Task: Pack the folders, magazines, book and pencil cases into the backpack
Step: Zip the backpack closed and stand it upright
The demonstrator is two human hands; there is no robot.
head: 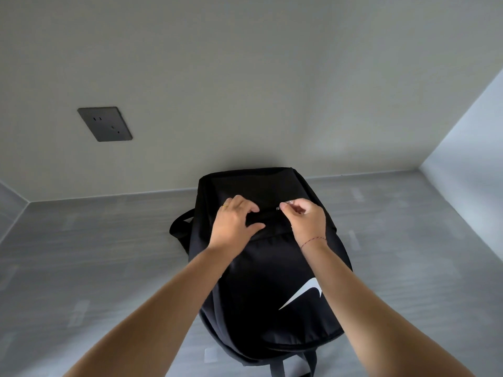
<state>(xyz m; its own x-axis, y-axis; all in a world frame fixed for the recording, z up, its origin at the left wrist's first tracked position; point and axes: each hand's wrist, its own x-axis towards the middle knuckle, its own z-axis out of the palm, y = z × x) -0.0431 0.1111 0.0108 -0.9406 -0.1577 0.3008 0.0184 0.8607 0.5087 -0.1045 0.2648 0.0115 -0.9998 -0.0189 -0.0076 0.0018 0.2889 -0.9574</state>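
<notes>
A black backpack with a white swoosh mark stands upright on the grey table, its back toward the wall. My left hand presses on the fabric near the top, fingers spread over the zipper line. My right hand pinches a small metal zipper pull at the top of the pack. No folders, magazines, book or pencil cases are in view. The inside of the backpack is hidden.
The grey wood-grain table runs to a pale wall behind and a side wall on the right. A dark wall socket sits on the back wall at the left. A shoulder strap loops out on the pack's left side.
</notes>
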